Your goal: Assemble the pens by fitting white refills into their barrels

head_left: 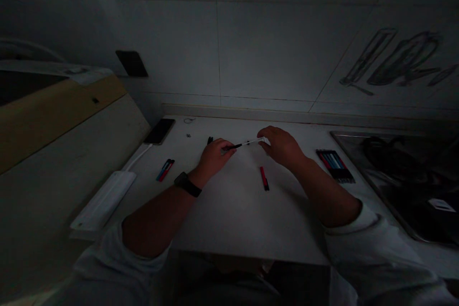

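**Left hand (214, 155) and right hand (281, 146) face each other, both pinching**

The left forearm (154, 222) reaches in from the lower left, its hand curled, with thumb and forefinger pressed close. The right forearm (324, 191) slants in from the lower right; that hand arches, fingers above, thumb beneath, in a narrow pinch. The two sets of fingertips point toward one another, near but apart.

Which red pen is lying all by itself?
The red-and-black pen just below the right hand in the picture. The others with red lie alongside blue, in the small bunch at left or the dark pack at right.
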Demonstrator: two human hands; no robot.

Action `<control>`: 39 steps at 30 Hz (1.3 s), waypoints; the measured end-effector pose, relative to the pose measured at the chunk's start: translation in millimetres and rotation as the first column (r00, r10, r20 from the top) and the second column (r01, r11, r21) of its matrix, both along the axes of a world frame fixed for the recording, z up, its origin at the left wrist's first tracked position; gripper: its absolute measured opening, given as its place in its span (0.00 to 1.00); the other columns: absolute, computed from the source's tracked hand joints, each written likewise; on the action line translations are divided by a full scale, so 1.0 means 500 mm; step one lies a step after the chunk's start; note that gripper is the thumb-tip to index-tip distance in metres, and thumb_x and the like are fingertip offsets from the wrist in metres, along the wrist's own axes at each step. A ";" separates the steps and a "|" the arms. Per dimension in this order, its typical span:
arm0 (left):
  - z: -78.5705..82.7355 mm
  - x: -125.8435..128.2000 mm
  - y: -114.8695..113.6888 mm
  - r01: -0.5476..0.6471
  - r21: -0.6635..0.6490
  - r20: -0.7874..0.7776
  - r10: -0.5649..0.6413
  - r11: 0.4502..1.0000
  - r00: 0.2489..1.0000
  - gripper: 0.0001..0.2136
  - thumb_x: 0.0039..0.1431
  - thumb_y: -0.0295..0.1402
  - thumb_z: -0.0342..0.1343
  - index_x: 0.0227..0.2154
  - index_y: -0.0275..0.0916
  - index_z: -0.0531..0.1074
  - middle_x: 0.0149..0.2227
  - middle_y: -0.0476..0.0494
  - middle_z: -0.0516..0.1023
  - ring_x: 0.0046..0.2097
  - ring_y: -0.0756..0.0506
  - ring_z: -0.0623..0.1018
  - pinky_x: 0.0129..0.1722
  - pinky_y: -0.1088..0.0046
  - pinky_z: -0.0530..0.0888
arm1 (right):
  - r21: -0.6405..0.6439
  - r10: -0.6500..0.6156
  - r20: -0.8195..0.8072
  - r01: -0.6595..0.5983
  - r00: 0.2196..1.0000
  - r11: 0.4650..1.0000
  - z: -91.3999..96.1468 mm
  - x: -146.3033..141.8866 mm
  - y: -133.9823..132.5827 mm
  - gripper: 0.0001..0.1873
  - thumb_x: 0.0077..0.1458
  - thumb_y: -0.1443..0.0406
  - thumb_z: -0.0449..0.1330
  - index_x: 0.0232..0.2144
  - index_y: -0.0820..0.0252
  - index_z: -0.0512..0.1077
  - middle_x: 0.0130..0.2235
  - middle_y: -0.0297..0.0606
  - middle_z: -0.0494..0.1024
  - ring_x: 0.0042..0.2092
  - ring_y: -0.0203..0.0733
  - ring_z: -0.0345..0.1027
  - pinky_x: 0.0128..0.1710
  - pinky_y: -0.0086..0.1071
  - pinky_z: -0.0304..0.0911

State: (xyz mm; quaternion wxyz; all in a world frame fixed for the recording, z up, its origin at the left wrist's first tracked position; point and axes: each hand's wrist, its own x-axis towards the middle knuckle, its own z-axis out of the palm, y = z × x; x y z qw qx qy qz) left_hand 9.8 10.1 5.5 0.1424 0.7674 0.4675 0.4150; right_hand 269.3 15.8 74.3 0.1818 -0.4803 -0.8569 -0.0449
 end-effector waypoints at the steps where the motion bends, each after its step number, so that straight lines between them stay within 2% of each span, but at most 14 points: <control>1: 0.000 0.000 0.000 0.004 -0.001 -0.001 -0.004 1.000 1.000 0.03 0.64 0.32 0.65 0.39 0.41 0.80 0.40 0.45 0.83 0.44 0.44 0.81 0.48 0.64 0.77 | 0.000 -0.012 0.003 0.012 1.000 1.000 0.001 0.001 0.001 0.08 0.66 0.67 0.60 0.46 0.57 0.76 0.49 0.45 0.80 0.49 0.52 0.73 0.48 0.42 0.67; 4: 0.003 0.001 -0.003 0.020 -0.001 -0.014 -0.020 1.000 1.000 0.02 0.64 0.31 0.65 0.39 0.41 0.80 0.40 0.46 0.82 0.43 0.45 0.81 0.47 0.65 0.76 | -0.010 0.000 -0.002 0.000 1.000 1.000 0.000 -0.004 -0.001 0.06 0.67 0.66 0.59 0.43 0.57 0.77 0.48 0.44 0.80 0.47 0.49 0.73 0.46 0.39 0.66; 9: 0.013 0.004 -0.009 0.068 0.007 -0.027 -0.068 0.998 0.997 0.03 0.64 0.30 0.66 0.39 0.40 0.80 0.39 0.46 0.82 0.42 0.46 0.80 0.46 0.67 0.75 | -0.054 0.085 -0.001 -0.085 0.996 0.995 -0.005 -0.018 -0.012 0.10 0.70 0.62 0.57 0.43 0.57 0.78 0.47 0.44 0.80 0.48 0.47 0.73 0.45 0.37 0.65; 14: 0.011 0.003 -0.007 0.090 0.015 -0.048 -0.090 0.996 0.995 0.03 0.64 0.31 0.65 0.39 0.41 0.80 0.39 0.46 0.82 0.43 0.45 0.80 0.46 0.66 0.76 | -0.106 0.102 -0.021 -0.104 0.995 0.989 -0.008 -0.022 -0.015 0.11 0.71 0.62 0.55 0.42 0.57 0.77 0.46 0.44 0.80 0.48 0.47 0.73 0.47 0.36 0.65; 16: 0.006 0.002 -0.005 0.071 0.012 -0.039 -0.071 0.997 0.997 0.02 0.64 0.32 0.65 0.39 0.41 0.80 0.40 0.46 0.82 0.43 0.45 0.80 0.46 0.65 0.76 | -0.106 0.073 -0.051 -0.078 0.996 0.991 -0.004 -0.018 -0.013 0.12 0.71 0.60 0.55 0.45 0.57 0.77 0.48 0.45 0.79 0.48 0.47 0.74 0.47 0.37 0.66; 19: -0.001 -0.001 0.000 0.005 0.010 0.000 -0.005 1.000 1.000 0.04 0.65 0.33 0.64 0.40 0.41 0.79 0.40 0.45 0.82 0.43 0.45 0.80 0.46 0.65 0.76 | -0.105 -0.071 -0.094 0.061 0.993 0.993 0.008 -0.005 -0.009 0.16 0.69 0.54 0.56 0.50 0.57 0.74 0.49 0.48 0.79 0.45 0.49 0.74 0.44 0.39 0.67; 21: -0.006 -0.002 0.002 -0.036 0.002 0.026 0.036 0.999 0.999 0.04 0.66 0.34 0.63 0.40 0.41 0.79 0.40 0.45 0.82 0.42 0.45 0.80 0.45 0.65 0.76 | -0.151 -0.178 -0.043 0.170 0.983 0.974 0.014 0.004 -0.008 0.17 0.69 0.53 0.56 0.47 0.57 0.75 0.45 0.48 0.81 0.42 0.50 0.75 0.41 0.40 0.66; 23: -0.008 -0.003 0.004 -0.053 -0.010 0.031 0.053 0.999 0.998 0.04 0.66 0.34 0.63 0.40 0.41 0.78 0.40 0.45 0.82 0.42 0.45 0.80 0.45 0.65 0.76 | -0.238 -0.221 0.063 0.230 0.973 0.944 0.012 0.010 -0.009 0.18 0.68 0.51 0.56 0.40 0.57 0.77 0.40 0.49 0.82 0.40 0.52 0.76 0.39 0.41 0.67; 28: -0.008 -0.003 0.003 -0.039 -0.020 0.027 0.039 0.999 0.999 0.04 0.66 0.34 0.62 0.40 0.40 0.78 0.39 0.45 0.82 0.41 0.45 0.80 0.45 0.66 0.76 | -0.460 -0.077 0.280 0.204 0.957 0.864 -0.021 0.000 -0.022 0.26 0.56 0.43 0.66 0.26 0.59 0.80 0.35 0.56 0.83 0.38 0.59 0.79 0.35 0.45 0.69; 30: -0.007 -0.002 0.002 -0.035 -0.026 0.029 0.036 0.999 0.999 0.04 0.65 0.34 0.63 0.39 0.40 0.78 0.39 0.45 0.81 0.41 0.45 0.80 0.45 0.66 0.76 | -0.497 -0.047 0.366 0.239 0.929 0.834 -0.032 -0.012 -0.029 0.27 0.53 0.42 0.67 0.26 0.60 0.81 0.36 0.58 0.83 0.38 0.61 0.80 0.34 0.45 0.69; 33: -0.006 -0.002 0.001 -0.037 -0.035 0.032 0.038 0.999 0.999 0.04 0.66 0.34 0.62 0.40 0.40 0.78 0.39 0.45 0.82 0.41 0.45 0.80 0.45 0.66 0.76 | -0.512 -0.002 0.430 0.246 0.903 0.823 -0.035 -0.028 -0.035 0.21 0.58 0.48 0.64 0.30 0.60 0.82 0.38 0.56 0.84 0.40 0.59 0.80 0.34 0.42 0.69; 36: -0.006 -0.002 0.002 -0.037 -0.026 0.028 0.038 0.999 0.999 0.05 0.67 0.35 0.61 0.40 0.40 0.77 0.39 0.45 0.81 0.41 0.45 0.80 0.46 0.66 0.76 | -0.524 0.076 0.323 0.111 0.943 0.844 -0.029 -0.032 -0.031 0.16 0.62 0.56 0.60 0.32 0.59 0.82 0.38 0.52 0.84 0.40 0.54 0.79 0.36 0.39 0.68; 39: -0.006 -0.002 0.003 -0.033 -0.011 0.025 0.033 0.999 0.999 0.06 0.69 0.36 0.58 0.40 0.40 0.77 0.39 0.45 0.81 0.41 0.45 0.79 0.46 0.66 0.75 | -0.509 0.081 0.069 -0.034 0.994 0.860 -0.020 -0.027 -0.017 0.14 0.65 0.58 0.57 0.35 0.57 0.80 0.38 0.45 0.84 0.39 0.48 0.77 0.38 0.36 0.66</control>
